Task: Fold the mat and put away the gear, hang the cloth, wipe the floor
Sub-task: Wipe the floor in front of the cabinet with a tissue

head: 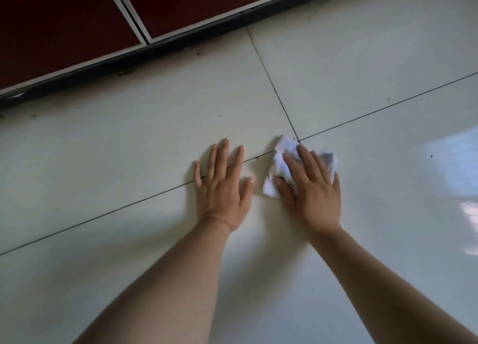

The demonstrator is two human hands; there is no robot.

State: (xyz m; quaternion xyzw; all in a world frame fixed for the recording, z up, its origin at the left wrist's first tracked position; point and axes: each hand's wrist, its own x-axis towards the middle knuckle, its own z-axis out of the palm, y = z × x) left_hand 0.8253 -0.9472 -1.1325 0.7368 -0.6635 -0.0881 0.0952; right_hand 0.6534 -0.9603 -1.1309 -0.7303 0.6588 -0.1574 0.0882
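A crumpled white cloth lies on the pale tiled floor, close to where the dark grout lines cross. My right hand presses flat on the cloth with straight, spread fingers and covers most of it. My left hand rests flat on the bare tile just left of the cloth, fingers spread, holding nothing. Both forearms reach in from the bottom of the view.
A dark red cabinet front with white trim and a black base strip runs along the far left edge of the floor. Small dark specks dot the tiles near that strip. Window light reflects off the floor at the right.
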